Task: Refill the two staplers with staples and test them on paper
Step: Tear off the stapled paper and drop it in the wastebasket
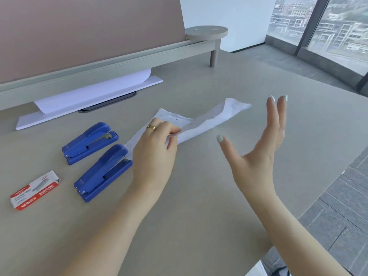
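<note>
**Over the desk: stapled sheet lifted for a look**

Above the desk (199,196), left hand (153,154) pinching the folded paper (203,121), raised probably to check the staples (small dark marks show near its edges). Right hand (256,156) spread, holding nothing. Both blue staplers (90,142) closed, lying beside the staple box (34,191).

1. I log both staplers as solid blue: far stapler (90,142) and near stapler (102,172).
2. Staple box (34,190): red and white, with red print.
3. Folded paper (199,124): white, small dark staple marks.
4. Desk (199,196): plain grey-beige.
5. Ring (151,127): gold.
6. Fingernails (219,138): pale mint.
7. Partition panel (79,26): muted mauve.
</note>
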`<state>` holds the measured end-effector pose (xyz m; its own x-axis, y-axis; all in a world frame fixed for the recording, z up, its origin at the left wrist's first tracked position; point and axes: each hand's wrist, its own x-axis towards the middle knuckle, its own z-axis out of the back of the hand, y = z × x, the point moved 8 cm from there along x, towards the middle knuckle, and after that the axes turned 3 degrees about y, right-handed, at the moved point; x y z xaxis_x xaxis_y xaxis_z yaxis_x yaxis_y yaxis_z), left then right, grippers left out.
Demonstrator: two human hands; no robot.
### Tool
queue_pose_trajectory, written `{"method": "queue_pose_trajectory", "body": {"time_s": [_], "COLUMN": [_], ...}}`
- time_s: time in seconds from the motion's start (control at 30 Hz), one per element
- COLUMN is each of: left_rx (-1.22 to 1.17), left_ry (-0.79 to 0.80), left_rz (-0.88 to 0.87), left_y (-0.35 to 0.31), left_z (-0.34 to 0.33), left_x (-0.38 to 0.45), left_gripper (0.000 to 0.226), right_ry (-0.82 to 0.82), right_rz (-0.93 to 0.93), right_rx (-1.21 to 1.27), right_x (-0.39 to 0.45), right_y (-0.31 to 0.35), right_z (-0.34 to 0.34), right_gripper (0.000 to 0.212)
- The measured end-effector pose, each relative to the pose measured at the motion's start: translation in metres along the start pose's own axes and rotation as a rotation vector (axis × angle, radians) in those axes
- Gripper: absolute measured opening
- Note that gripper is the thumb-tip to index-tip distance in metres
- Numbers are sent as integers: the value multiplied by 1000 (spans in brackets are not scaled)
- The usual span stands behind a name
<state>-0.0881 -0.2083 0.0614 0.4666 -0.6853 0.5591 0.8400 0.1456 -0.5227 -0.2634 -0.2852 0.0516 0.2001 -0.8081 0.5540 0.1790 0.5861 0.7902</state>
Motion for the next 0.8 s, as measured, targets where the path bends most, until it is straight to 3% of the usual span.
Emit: {"method": "queue_pose_trajectory", "body": {"time_s": [0.07,0.17,0.27,0.33,0.4,0.5,0.63,0.73,0.8], "left_rx": [41,94,-4,-90,-11,45,-95,-368,-509], "left_ry": [24,196,469,656,666,591,721,984,1170], "left_rz": [-148,-299,-416,-500,-557,-382,-55,137,138], "left_y": [-34,-82,-108,-115,-117,-115,-117,-140,-168], "left_z": [-15,-52,-93,-114,-123,-129,-160,-194,-213], "left_x": [-4,-21,-38,-49,-48,-20,9,-10,-35], "left_gripper": [13,22,23,35,46,68,75,51,23], "right_ry": [141,291,90,-105,-196,-236,-152,-252,-338], "right_rz": [-295,-577,-843,-899,-876,-853,-838,-828,-811], "right_rx": [353,734,970,980,932,900,923,922,910], "right_x": [-16,-39,-47,-48,-45,-41,-45,-62,-75], "right_y": [-12,-29,-71,-100,-119,-139,-153,-172,-186], "right_z": [-11,-30,-16,13,47,101,169,224,256], "right_gripper": [92,53,25,14,14,39,26,30,34]}}
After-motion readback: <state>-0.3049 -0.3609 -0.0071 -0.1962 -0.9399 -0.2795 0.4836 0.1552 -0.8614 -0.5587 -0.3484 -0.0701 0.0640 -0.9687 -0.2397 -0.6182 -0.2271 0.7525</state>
